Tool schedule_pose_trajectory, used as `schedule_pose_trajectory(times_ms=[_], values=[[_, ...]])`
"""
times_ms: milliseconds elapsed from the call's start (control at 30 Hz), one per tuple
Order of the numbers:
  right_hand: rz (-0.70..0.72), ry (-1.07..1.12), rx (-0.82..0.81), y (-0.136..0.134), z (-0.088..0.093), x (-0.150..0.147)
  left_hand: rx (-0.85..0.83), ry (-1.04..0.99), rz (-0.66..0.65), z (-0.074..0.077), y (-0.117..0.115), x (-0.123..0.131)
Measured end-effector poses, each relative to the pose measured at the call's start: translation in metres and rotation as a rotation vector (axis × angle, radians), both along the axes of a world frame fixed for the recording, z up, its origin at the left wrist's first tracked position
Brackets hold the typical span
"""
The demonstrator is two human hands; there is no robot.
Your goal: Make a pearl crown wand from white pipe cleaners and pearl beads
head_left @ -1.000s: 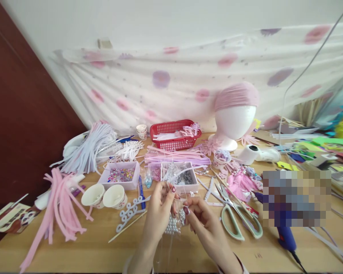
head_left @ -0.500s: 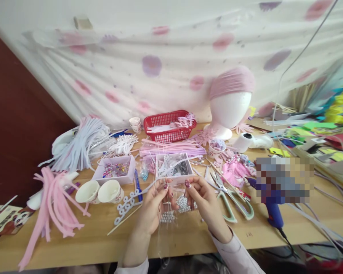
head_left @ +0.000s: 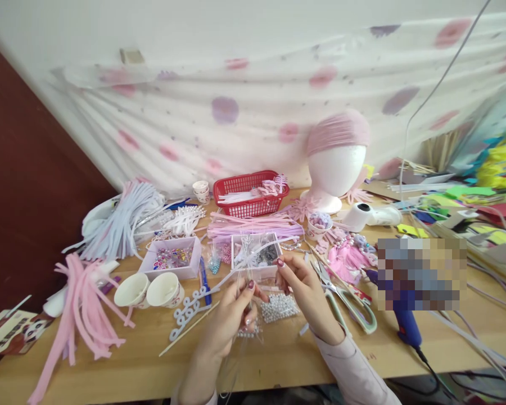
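My left hand (head_left: pixel 233 310) is closed, thumb against fingers, around thin clear strands (head_left: pixel 227 365) that hang down to the table's front edge. A little to its right, my right hand (head_left: pixel 300 287) is pinched, thumb tip on forefinger; whatever it holds is too fine to make out. Between and below the hands lies a clear bag of silvery pearl beads (head_left: pixel 280 308). More beads (head_left: pixel 248 333) show partly behind my left fingers. Just beyond the hands is a white box (head_left: pixel 259 253) with pale strips and dark small pieces inside. A pale blue looped pipe cleaner (head_left: pixel 188 309) lies left of my left hand.
Scissors (head_left: pixel 341 295) and a blue glue gun (head_left: pixel 407 320) lie to the right. Paper cups (head_left: pixel 164 289), a lilac bead box (head_left: pixel 189 264) and pink pipe cleaners (head_left: pixel 78 304) are at left. Behind stand a red basket (head_left: pixel 244 208) and a white foam head (head_left: pixel 337 169).
My right hand has drawn away from the left, slightly upward and right. The left hand keeps its grip on the strands and sits a little lower. The view has tilted up slightly.
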State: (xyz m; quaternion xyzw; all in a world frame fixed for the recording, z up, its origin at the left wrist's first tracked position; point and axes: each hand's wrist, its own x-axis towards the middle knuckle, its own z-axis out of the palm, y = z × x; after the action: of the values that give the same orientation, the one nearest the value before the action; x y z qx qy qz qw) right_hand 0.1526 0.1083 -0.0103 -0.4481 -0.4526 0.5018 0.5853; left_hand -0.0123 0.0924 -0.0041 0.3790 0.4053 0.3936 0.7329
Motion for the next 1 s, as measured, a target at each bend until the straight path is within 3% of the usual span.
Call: schedule_pose_trajectory(times_ms=[267, 600, 833, 1000], values=[[-0.038, -0.058, 0.023, 0.002, 0.011, -0.009, 0.011, 0.027, 0.038, 0.003, -0.009, 0.004], [-0.083, -0.239, 0.101, 0.002, 0.017, -0.018, 0.05, 0.06, -0.025, 0.003, -0.012, 0.007], [-0.16, -0.557, 0.204, 0.002, 0.02, -0.017, 0.179, 0.317, 0.038, 0.004, -0.014, 0.008], [-0.208, -0.648, 0.261, 0.002, 0.017, -0.018, 0.191, 0.41, 0.106, -0.001, -0.017, 0.005]])
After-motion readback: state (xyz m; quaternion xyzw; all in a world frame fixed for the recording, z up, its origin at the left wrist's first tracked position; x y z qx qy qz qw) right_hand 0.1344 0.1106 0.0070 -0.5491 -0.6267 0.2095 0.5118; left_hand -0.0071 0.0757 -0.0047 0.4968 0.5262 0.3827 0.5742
